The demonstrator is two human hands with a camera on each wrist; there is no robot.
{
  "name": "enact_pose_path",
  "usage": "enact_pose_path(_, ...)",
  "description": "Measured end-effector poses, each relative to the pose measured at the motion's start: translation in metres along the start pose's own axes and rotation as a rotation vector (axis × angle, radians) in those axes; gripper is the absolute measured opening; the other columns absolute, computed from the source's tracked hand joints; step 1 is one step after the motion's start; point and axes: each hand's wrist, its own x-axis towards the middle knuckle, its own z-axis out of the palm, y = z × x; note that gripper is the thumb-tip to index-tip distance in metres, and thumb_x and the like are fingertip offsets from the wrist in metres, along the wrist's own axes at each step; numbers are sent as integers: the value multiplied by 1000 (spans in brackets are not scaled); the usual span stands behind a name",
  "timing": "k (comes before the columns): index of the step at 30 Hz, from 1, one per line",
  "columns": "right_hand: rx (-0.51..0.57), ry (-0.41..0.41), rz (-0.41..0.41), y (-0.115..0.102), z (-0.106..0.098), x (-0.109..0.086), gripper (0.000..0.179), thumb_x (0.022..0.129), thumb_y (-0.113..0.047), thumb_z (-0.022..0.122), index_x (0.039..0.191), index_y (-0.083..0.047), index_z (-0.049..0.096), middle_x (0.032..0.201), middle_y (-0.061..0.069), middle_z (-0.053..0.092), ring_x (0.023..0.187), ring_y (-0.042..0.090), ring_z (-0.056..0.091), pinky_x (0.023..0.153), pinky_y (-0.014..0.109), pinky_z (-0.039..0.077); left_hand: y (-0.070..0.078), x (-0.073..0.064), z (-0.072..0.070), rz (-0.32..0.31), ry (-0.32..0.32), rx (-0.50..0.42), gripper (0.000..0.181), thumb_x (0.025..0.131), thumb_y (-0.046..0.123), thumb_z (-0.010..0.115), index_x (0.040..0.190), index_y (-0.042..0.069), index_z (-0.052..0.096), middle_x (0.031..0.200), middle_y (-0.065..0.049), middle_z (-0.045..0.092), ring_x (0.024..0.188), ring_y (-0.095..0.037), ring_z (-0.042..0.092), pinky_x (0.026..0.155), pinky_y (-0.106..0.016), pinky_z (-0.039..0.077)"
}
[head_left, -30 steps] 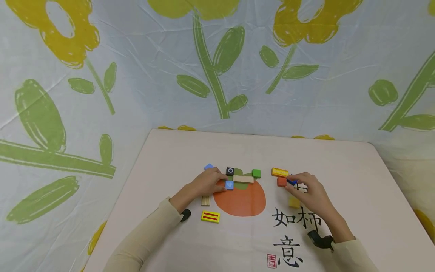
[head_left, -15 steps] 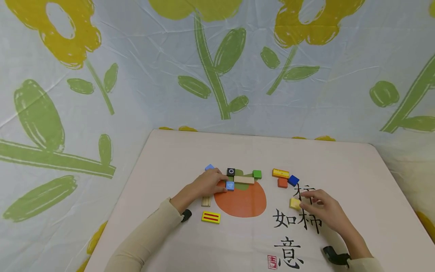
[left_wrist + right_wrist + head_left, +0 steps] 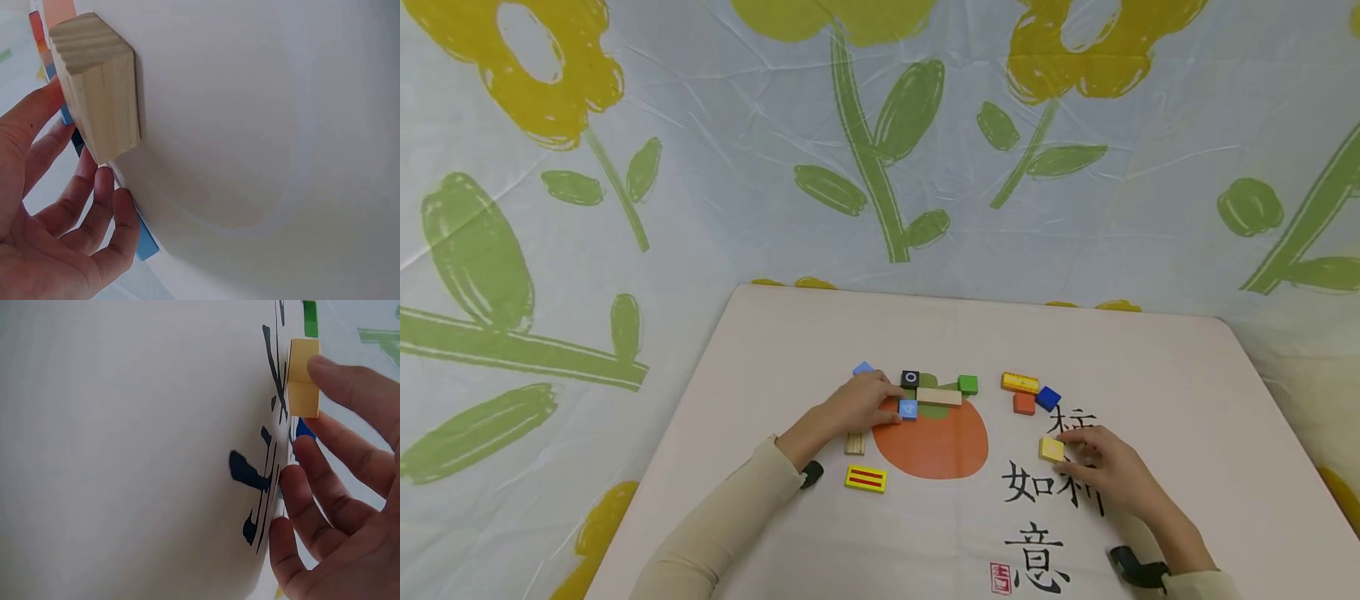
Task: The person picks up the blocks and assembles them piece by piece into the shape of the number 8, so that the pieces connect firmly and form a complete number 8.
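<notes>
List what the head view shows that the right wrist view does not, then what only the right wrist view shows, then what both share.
Head view only: the left grip, the light-blue cube marked 4 at its fingertips, the red-striped block, the wooden plank and the orange printed shape.

Right wrist view only: the palm side of the right grip, its thumb overlapping one face of the yellow block.

Both: the right grip, the yellow block, the dark blue cube, the green cube and black writing.
</notes>
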Motion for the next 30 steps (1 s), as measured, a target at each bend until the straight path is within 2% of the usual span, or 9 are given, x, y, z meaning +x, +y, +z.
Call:
enact_pose_path(14, -39, 14, -5, -1, 3, 2, 36, 83, -18, 84, 114, -7, 71, 111, 8, 62, 92, 22, 56, 75, 39, 50, 0, 0, -1, 12, 8, -15, 44, 91, 39, 75, 129, 17, 70, 115, -2, 61, 103, -17, 55, 87, -32, 47)
enact_pose_path(20, -43, 16, 0, -1, 4, 1, 37, 83, -18, 84, 115, -6, 71, 109, 7, 62, 91, 21, 54, 73, 36, 49, -1, 0, 1, 20, 11, -9, 45, 91, 38, 75, 129, 16, 69, 115, -2, 62, 103, -17, 55, 87, -31, 47)
enact_pose_path(26, -35, 26, -10, -3, 3, 1, 38, 83, -23, 84, 115, -7, 71, 108, 6, 62, 92, 22, 56, 75, 39, 50, -1, 0, 1, 16, 8, -5, 46, 91, 39, 74, 130, 16, 69, 116, -2, 62, 104, -17, 55, 87, -31, 47)
enact_pose_path(30, -16, 35, -30, -6, 3, 4, 36, 85, -25, 82, 115, -8, 71, 103, 3, 61, 90, 20, 55, 73, 35, 50, 0, 0, 2, 13, 8, -8, 45, 91, 39, 74, 130, 16, 69, 115, -3, 62, 104, -17, 55, 87, -31, 47)
